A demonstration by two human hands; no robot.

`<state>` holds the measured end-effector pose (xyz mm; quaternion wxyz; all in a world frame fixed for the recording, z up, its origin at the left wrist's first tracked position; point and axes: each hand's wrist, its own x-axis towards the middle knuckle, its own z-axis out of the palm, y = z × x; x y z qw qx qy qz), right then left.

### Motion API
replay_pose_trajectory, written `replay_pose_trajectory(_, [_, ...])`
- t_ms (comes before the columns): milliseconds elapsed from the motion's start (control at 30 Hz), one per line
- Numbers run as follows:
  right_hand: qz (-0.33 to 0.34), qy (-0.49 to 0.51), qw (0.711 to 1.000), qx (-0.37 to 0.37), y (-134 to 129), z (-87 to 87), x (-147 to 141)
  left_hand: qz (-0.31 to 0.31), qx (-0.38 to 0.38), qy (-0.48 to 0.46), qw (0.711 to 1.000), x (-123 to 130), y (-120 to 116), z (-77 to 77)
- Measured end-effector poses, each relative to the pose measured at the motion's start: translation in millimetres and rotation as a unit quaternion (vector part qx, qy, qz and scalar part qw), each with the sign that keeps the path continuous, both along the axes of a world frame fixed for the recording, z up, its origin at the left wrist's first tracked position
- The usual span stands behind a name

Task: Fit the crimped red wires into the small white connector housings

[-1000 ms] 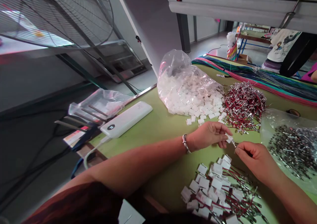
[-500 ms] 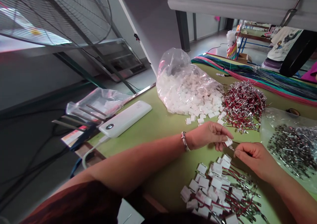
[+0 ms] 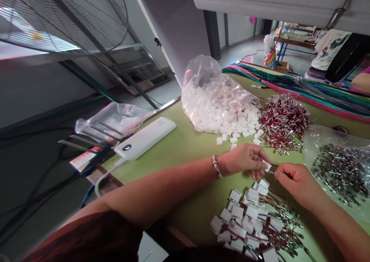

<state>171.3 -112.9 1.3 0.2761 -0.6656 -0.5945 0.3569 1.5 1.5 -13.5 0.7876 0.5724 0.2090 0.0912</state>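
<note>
My left hand point(image 3: 248, 161) pinches a small white connector point(image 3: 267, 166) between thumb and fingers. Just right of it, my right hand point(image 3: 295, 179) has thumb and forefinger pressed together on a thin wire lead whose metal end meets the connector. Below both hands lies a pile of white connectors with dark red wires point(image 3: 248, 219). Above them on the table are a plastic bag spilling loose white connectors point(image 3: 219, 100) and a heap of red wires with silver terminals point(image 3: 285, 123).
A clear bag of small dark metal parts point(image 3: 341, 173) lies at the right. Long coloured wires point(image 3: 303, 90) run along the far edge. A white power bank point(image 3: 147, 138) with a cable sits at the left, near metal prongs. A person's arm shows at the far right.
The metal end by the white connector has come closer to it, and less of it shows. Both hands hold nearly the same place. The view has shifted slightly.
</note>
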Motion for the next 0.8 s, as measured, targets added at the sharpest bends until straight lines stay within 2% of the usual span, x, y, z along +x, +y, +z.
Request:
replay_pose_trajectory(100, [-0.033, -0.088, 0.994, 0.047, -0.5, -2.0, -3.5, 0.032, 0.006, 0.002, 0.999, 1.9, -2.3, -1.7])
replay_pose_trajectory(200, [-0.041, -0.144, 0.987, 0.064, 0.2, -4.3, -3.0, 0.031, 0.003, 0.004, 0.999, 2.7, -3.9, -1.2])
replay_pose_trajectory(333, [0.018, -0.111, 0.991, 0.07, -0.2, -6.1, -1.2, 0.055, -0.02, -0.016, 0.998, 2.8, -3.8, 1.0])
replay_pose_trajectory(467, [0.014, -0.091, 0.992, 0.092, -2.8, -4.3, 0.3, 0.075, -0.065, -0.007, 0.995, 2.4, -0.9, 2.1])
replay_pose_trajectory(667, [0.042, -0.032, 0.997, 0.064, -2.6, 2.6, -0.8, 0.04, -0.091, 0.008, 0.995, 1.5, 0.9, 2.2])
replay_pose_trajectory(800, [0.031, -0.008, 0.998, 0.049, -0.8, 2.4, -0.8, 0.019, -0.077, 0.007, 0.997, 1.3, 0.6, 1.9])
